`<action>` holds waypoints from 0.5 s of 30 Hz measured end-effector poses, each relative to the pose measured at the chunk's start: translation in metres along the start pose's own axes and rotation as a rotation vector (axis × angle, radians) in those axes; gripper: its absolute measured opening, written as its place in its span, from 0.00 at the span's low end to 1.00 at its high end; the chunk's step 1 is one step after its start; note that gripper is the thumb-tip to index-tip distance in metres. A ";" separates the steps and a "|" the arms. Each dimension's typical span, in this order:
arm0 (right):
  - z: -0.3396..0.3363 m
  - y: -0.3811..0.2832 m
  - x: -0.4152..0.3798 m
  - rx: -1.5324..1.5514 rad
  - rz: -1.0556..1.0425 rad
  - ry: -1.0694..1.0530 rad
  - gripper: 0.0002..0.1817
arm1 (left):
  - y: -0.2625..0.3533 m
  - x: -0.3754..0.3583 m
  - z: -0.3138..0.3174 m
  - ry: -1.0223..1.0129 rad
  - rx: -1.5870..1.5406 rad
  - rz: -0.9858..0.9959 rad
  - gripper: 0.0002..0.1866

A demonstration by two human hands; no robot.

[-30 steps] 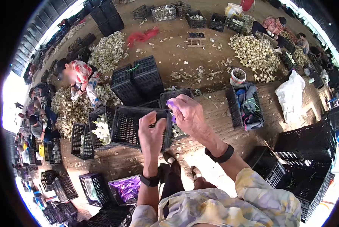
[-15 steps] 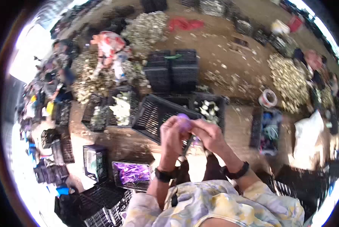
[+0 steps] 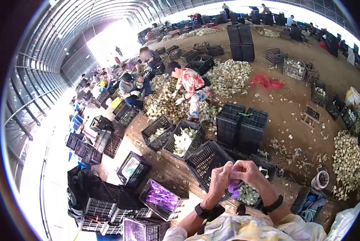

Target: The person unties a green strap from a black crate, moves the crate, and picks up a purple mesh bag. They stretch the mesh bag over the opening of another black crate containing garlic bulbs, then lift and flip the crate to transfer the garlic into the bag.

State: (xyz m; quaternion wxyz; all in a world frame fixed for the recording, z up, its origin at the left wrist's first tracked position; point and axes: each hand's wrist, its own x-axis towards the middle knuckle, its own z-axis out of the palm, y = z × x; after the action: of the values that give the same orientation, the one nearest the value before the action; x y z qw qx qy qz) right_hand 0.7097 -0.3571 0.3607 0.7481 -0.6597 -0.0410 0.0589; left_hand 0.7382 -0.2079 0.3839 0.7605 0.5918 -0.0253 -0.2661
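My left hand point(image 3: 217, 181) and my right hand point(image 3: 249, 173) meet in front of me, fingers pinched on a thin purple sleeve point(image 3: 233, 185). Whether it is mesh or plastic film, I cannot make out. Part of it hangs below the fingers. Beneath my hands, pale green-white bulbs point(image 3: 248, 195) lie in a black crate point(image 3: 271, 172), partly hidden by my right hand and wrist. Left of my hands, a tilted black crate point(image 3: 207, 160) stands close by. More purple sleeves point(image 3: 162, 197) fill a small crate at the lower left.
A crate of whitish bulbs point(image 3: 184, 140) stands ahead, with stacked black crates point(image 3: 242, 127) to its right. A co-worker in a red-and-white top point(image 3: 191, 82) bends over a bulb heap point(image 3: 164, 100). A white bucket point(image 3: 320, 180) and a crate of blue items point(image 3: 309, 204) are at right.
My view has tilted up and swung left, bringing the tunnel roof and more people into sight. Both hands still hold the purple sleeve, which now hangs lower beneath the fingers.
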 end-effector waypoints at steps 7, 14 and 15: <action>-0.010 0.010 0.003 -0.101 -0.099 0.465 0.06 | -0.012 0.000 -0.007 -0.110 0.314 0.106 0.26; -0.006 -0.002 0.025 0.834 0.105 0.580 0.06 | -0.035 -0.006 0.004 -0.107 0.653 0.246 0.19; -0.006 0.006 0.024 0.923 0.092 0.540 0.06 | -0.043 -0.008 0.004 -0.090 0.784 0.364 0.19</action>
State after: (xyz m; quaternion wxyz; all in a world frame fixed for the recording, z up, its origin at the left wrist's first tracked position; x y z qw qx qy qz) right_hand 0.7339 -0.3588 0.3539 0.9410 -0.2548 0.2121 -0.0681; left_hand 0.7142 -0.2144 0.3480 0.5109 0.8095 -0.2616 -0.1237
